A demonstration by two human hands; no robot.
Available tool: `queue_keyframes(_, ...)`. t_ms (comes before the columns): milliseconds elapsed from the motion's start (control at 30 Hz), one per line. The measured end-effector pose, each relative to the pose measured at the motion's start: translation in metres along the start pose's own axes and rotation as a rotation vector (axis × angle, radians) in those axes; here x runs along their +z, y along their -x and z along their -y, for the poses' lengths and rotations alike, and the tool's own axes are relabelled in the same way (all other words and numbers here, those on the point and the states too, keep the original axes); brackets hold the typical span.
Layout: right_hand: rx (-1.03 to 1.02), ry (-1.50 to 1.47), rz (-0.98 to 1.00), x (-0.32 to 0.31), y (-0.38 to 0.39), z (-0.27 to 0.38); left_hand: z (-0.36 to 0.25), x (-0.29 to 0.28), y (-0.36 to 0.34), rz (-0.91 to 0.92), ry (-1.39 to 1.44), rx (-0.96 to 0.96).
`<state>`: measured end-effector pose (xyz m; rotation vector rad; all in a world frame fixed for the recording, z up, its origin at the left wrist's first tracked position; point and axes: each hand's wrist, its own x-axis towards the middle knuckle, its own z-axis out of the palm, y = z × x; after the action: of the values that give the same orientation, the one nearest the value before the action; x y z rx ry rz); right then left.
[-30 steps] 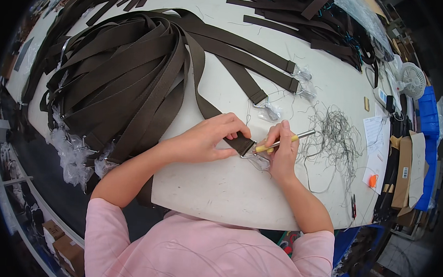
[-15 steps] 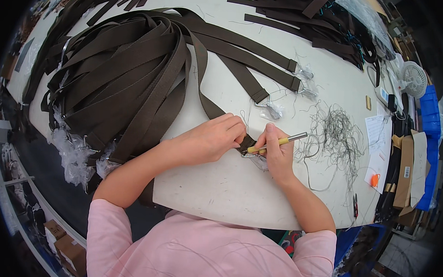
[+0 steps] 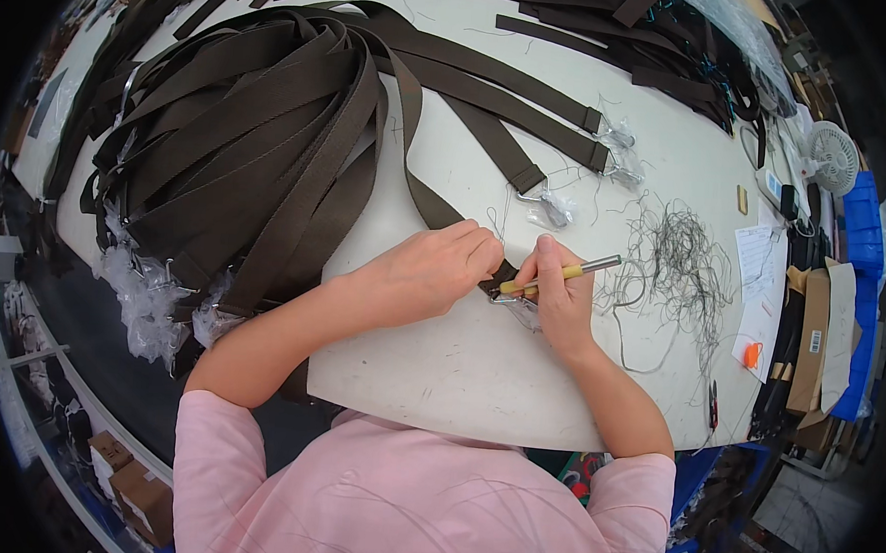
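The strap [image 3: 432, 204] runs down from the pile of straps [image 3: 249, 146] to the middle of the table [image 3: 438, 376], its end lying between the two hands. At that end is a metal hook [image 3: 507, 300], with clear plastic [image 3: 527, 317] about it, partly hidden by the right hand. The left hand [image 3: 448, 267] has its fingers curled together and clamped on the strap near the end. The right hand [image 3: 562, 295] grips a tool [image 3: 573, 271] like a pen — thumb and fingers closed on its yellow part, the silver shaft slanting up to the right, the yellow tip at the strap's end; whether it touches, I cannot tell.

Beyond the hands, three more strap ends [image 3: 570, 146] point right, with hooks in plastic. Right of the right hand lies a tangle of thread [image 3: 680, 254]; farther right are papers [image 3: 757, 258], an orange thing [image 3: 752, 355] and snips [image 3: 713, 405]. Dark straps [image 3: 615, 47] lie at the far side — near the fan [image 3: 832, 157] and a blue bin [image 3: 862, 228].
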<state>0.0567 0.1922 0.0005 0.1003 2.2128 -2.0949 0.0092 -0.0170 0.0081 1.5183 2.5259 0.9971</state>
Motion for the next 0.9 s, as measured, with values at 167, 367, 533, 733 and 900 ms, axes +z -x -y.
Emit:
queue_keyframes(167, 0.028, -0.017, -0.008, 0.001, 0.001, 0.003, 0.0, 0.002, 0.0, -0.023, -0.002, -0.013)
queue_keyframes(367, 0.026, -0.033, -0.009, 0.0, 0.001, 0.003, 0.0, 0.0, -0.001, -0.04, 0.099, -0.125)
queue_keyframes(533, -0.04, -0.378, -0.258, -0.018, -0.01, 0.005, 0.007, -0.008, -0.008, -0.13, 0.698, -0.556)
queue_keyframes(733, -0.037, -0.317, -0.185, -0.011, -0.005, 0.008, 0.002, -0.013, -0.01, 0.118, 0.242, -0.187)
queue_keyframes(900, 0.021, -0.173, -0.08, -0.004, -0.003, -0.001, 0.007, -0.018, -0.009, 0.131, 0.337, -0.105)
